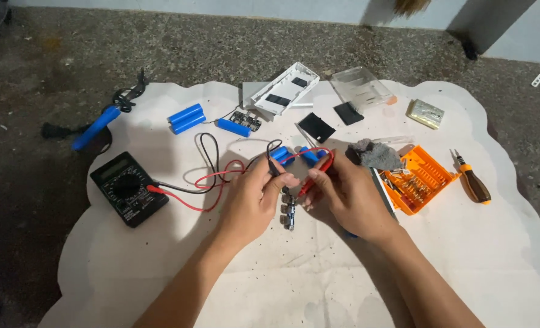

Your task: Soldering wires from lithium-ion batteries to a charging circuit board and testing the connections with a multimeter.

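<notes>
Probing: both hands meet over a small circuit board [288, 212] lying on the white cloth [464, 255].
Left hand [253, 197]: grip pinched on the black probe [274, 165], tip pointing down at the board.
Right hand [343, 194]: grip closed round the red probe [317, 173], tip touching the board.
Leads: red and black wires [212, 176] run left to the black multimeter [129, 187].
Nearby: blue cells [186, 118] behind, orange bit case [419, 179] just right of the right hand, screwdriver [471, 180] beyond it.

Dim overhead light, soft shadows – sharp, edges bowed
</notes>
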